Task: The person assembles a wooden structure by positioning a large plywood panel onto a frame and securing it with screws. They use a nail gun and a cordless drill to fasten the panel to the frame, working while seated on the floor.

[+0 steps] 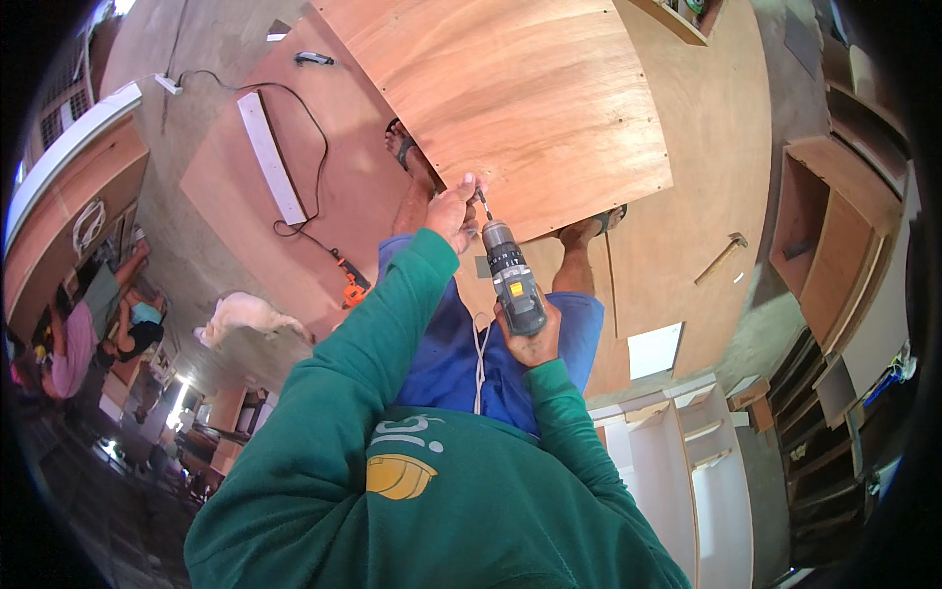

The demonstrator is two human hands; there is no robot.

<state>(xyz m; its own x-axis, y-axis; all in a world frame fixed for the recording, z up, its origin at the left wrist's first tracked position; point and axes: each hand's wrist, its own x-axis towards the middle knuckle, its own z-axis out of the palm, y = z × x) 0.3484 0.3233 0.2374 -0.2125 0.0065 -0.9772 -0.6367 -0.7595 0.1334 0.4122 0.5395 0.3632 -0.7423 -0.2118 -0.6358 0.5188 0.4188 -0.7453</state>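
Observation:
My right hand (535, 342) is wrapped round the handle of a grey and black cordless drill (516, 291). Its bit (485, 203) points away from me, toward the near edge of a large plywood panel (520, 98). Beside the bit's tip, my left hand (453, 213) is closed in a pinch; what its fingers hold, if anything, is too small to name. Small dark dots, like screw heads or holes, run along the panel's right edge. My feet in sandals stand at either side of the panel's near end.
Plywood sheets (687, 265) cover the floor, with a hammer (722, 257) at right. On the left lie a white-faced strip (272, 157), an orange corded power tool (353, 285), a utility knife (314, 59) and a pale dog (250, 318). Cabinets (834, 226) stand right; people sit far left.

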